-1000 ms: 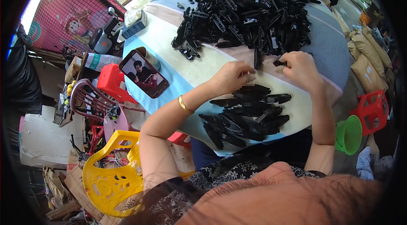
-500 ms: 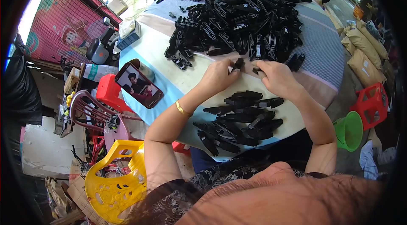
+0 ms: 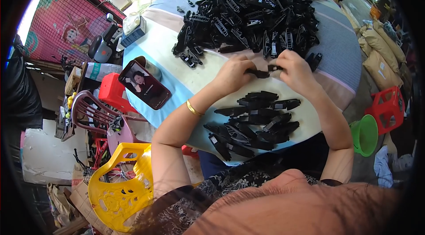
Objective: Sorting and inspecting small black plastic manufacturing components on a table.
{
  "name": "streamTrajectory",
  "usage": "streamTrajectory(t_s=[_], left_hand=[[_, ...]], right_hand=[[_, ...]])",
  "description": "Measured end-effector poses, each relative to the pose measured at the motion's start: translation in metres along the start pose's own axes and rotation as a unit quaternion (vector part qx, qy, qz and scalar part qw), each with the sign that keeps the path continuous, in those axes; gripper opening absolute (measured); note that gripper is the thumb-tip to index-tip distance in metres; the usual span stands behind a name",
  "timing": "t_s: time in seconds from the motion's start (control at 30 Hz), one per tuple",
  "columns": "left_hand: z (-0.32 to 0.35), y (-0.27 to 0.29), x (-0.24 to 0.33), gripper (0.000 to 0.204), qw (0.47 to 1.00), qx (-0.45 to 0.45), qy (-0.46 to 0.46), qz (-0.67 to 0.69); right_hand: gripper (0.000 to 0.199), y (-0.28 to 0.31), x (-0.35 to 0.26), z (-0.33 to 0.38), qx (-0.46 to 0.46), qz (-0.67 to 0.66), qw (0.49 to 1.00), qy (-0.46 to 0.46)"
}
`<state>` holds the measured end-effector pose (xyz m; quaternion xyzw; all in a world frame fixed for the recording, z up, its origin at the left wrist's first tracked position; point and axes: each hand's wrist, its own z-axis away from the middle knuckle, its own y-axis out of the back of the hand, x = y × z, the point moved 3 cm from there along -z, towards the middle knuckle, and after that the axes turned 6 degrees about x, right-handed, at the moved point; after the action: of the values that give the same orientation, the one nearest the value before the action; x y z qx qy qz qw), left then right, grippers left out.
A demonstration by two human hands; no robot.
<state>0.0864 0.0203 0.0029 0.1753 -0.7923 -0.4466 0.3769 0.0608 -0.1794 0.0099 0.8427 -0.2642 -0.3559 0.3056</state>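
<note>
My left hand (image 3: 235, 74) is closed around one end of a long black plastic piece (image 3: 258, 74), which points right. Just beside it, my right hand (image 3: 294, 70) pinches a small dark part (image 3: 274, 68) close to that piece's free end; I cannot tell whether the two touch. Below my hands, several similar black pieces (image 3: 259, 113) lie in a loose group near the table's front edge. Beyond my fingers rises a big heap of black slatted plastic pieces (image 3: 252, 18), some with pale ladder-like frames showing.
The cloth-covered table (image 3: 177, 75) holds a phone (image 3: 144, 85) leaning on a cup (image 3: 152, 67), with a tissue box (image 3: 133, 32) farther back. A yellow chair (image 3: 119, 199) stands at left. On the right are a green bucket (image 3: 365, 135) and red stool (image 3: 387, 109).
The black piece in my left hand has turned from pointing upward to lying nearly level. My right hand has shifted slightly up and right, its small part now showing. The phone picture differs.
</note>
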Motion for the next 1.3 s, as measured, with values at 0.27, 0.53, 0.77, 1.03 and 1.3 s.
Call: streamTrajectory(t_s=[0.27, 0.53, 0.77, 1.03, 1.3], left_hand=[[0.007, -0.006, 0.007, 0.024, 0.995, 0.056, 0.045, 0.065], [0.005, -0.011, 0.007, 0.02, 0.993, 0.027, 0.073, 0.094], [0.0, -0.006, 0.005, 0.022, 0.991, -0.04, 0.059, 0.115], [0.005, -0.01, 0.023, 0.023, 0.982, -0.11, -0.06, 0.141], [0.008, -0.012, 0.018, 0.018, 0.976, -0.09, -0.074, 0.184]], right_hand=[[0.016, -0.009, -0.002, 0.004, -0.024, 0.038, 0.998, 0.033], [0.015, -0.024, 0.006, -0.006, -0.087, -0.06, 0.99, 0.091], [0.013, -0.016, -0.009, -0.002, -0.053, -0.039, 0.992, 0.105], [0.054, 0.042, 0.071, -0.062, 0.186, 0.262, 0.943, 0.08], [0.039, 0.011, 0.106, -0.072, 0.042, 0.213, 0.974, -0.057]])
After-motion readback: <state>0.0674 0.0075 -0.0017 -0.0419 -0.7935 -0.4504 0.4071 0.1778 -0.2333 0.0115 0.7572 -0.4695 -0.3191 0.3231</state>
